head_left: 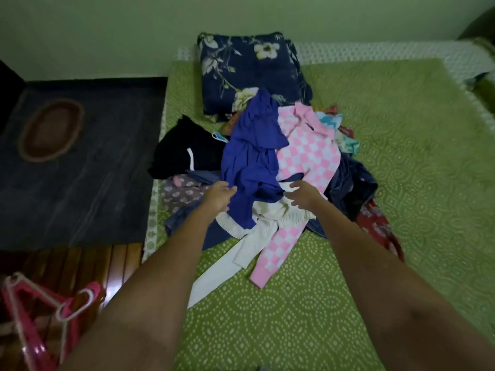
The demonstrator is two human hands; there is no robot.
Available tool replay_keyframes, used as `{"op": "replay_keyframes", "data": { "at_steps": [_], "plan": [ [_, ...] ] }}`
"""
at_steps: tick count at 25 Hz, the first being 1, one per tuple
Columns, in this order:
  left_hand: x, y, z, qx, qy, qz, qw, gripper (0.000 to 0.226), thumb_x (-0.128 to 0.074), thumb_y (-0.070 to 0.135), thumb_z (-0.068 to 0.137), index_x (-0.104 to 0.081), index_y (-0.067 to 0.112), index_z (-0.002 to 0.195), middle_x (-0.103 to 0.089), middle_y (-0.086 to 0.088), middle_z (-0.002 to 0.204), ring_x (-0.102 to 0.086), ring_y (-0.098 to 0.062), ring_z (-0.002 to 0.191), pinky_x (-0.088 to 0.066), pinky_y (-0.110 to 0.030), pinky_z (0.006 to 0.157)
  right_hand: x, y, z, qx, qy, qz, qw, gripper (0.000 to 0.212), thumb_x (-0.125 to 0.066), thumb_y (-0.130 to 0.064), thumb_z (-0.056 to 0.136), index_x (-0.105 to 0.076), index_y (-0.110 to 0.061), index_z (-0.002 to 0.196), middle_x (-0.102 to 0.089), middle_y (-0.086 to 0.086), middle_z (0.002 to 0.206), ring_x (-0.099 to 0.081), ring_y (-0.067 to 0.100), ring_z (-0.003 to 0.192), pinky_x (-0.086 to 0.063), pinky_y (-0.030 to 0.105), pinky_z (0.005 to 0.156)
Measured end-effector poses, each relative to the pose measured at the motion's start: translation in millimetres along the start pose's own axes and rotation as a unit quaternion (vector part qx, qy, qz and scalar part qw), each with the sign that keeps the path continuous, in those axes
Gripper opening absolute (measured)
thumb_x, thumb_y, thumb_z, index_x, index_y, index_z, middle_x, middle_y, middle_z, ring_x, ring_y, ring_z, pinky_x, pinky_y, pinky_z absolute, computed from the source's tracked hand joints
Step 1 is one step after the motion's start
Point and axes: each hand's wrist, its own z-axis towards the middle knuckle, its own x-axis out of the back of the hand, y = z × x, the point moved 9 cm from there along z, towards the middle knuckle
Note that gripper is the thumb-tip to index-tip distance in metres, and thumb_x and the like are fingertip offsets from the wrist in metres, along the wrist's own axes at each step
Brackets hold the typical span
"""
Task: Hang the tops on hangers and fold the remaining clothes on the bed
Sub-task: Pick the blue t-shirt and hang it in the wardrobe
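Blue top (251,159) lay uppermost on the clothes pile (348,188) at mid-bed (401,162), beside a pink checked top (308,153). Left hand (218,195) touched its lower edge, fingers relaxed; right hand (304,196) hovered spread, holding nothing. Pink hangers (40,325) lay on the floor, left.

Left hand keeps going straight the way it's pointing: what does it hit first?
The blue top. The left hand has its fingertips already at that garment's lower left edge; whether they touch is unclear from this one view.
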Motion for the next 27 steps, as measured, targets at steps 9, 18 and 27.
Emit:
{"op": "replay_keyframes", "data": {
  "at_steps": [9,18,27],
  "plan": [
    [-85.7,-21.6,115.7,-0.012,-0.095,-0.026,0.995,0.091,-0.071,0.007,0.084,-0.012,0.017,0.152,-0.035,-0.008,0.147,-0.044,-0.024,0.13,-0.039,-0.025,0.099,-62.1,5.5,101.4,0.044,-0.014,0.027,0.999,0.083,-0.076,-0.013,0.079,-0.026,-0.009,0.144,-0.049,0.014,0.134,-0.051,0.03,0.121,-0.039,0.026,0.082],
    [-11.1,94.3,25.5,-0.216,-0.027,0.37,0.903,0.058,-0.083,0.025,0.07,-0.054,0.006,0.116,-0.059,-0.014,0.116,-0.058,-0.03,0.104,-0.049,-0.039,0.084,-9.0,-140.6,1.2,0.145,-0.033,-0.336,0.93,0.024,-0.057,-0.023,0.091,-0.05,-0.008,0.074,-0.05,0.007,0.079,-0.051,0.023,0.077,-0.039,0.03,0.066],
    [79.4,288.4,-226.6,-0.404,0.038,0.071,0.911,0.083,-0.087,0.024,0.067,-0.038,0.013,0.133,-0.053,-0.001,0.123,-0.051,-0.021,0.12,-0.042,-0.026,0.094,148.9,-320.6,-268.5,0.296,0.005,0.28,0.913,0.017,-0.052,-0.009,0.094,-0.058,-0.007,0.078,-0.062,0.007,0.07,-0.058,0.018,0.061,-0.046,0.031,0.056]
  ]
}}
